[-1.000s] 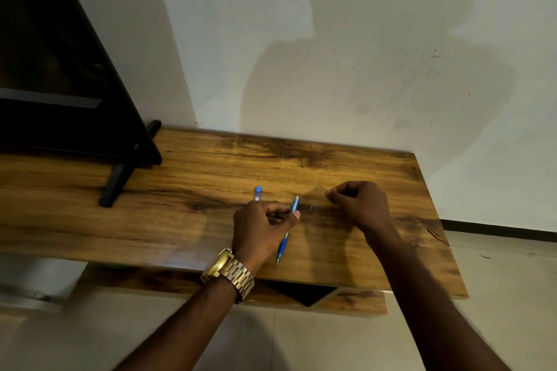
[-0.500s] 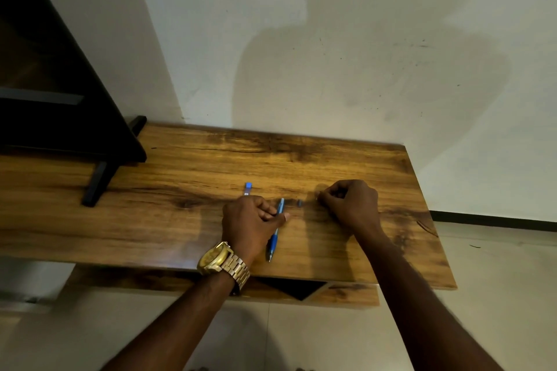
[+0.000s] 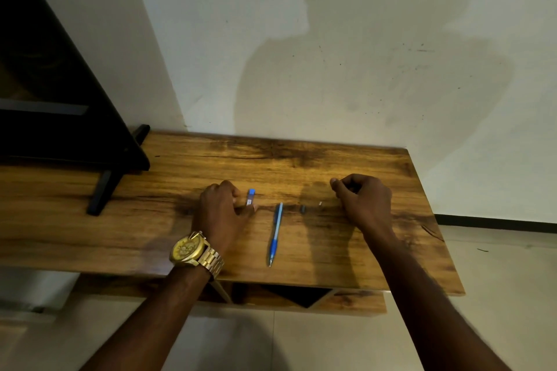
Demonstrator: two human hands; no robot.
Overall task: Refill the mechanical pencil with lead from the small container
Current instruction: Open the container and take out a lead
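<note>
Tabletop (image 3: 150, 235) of dark-grained wood, set against a pale wall; black stand (image 3: 102, 187) at its left end. Left hand (image 3: 220, 214), wrist bearing a gold watch (image 3: 193, 250), rests on the wood with its fingers (image 3: 238, 199) touching the small container (image 3: 250, 197), a slim blue-capped tube just beside them; whether they pinch it cannot be told. Right hand (image 3: 361, 199), well apart to the right, has fingers curled with thumb against fingertip; any lead pinched there is too fine to see. Mechanical pencil (image 3: 276, 232), blue, lies loose between the hands, tip toward the near edge. Two tiny parts, dark piece (image 3: 302, 209) and pale piece (image 3: 320, 204), lie just beyond it, probably its cap and eraser. Pencil judged light, rigid, apt to roll: hold at the barrel. Lead judged brittle: pinch gently. Container's contents not visible.
</note>
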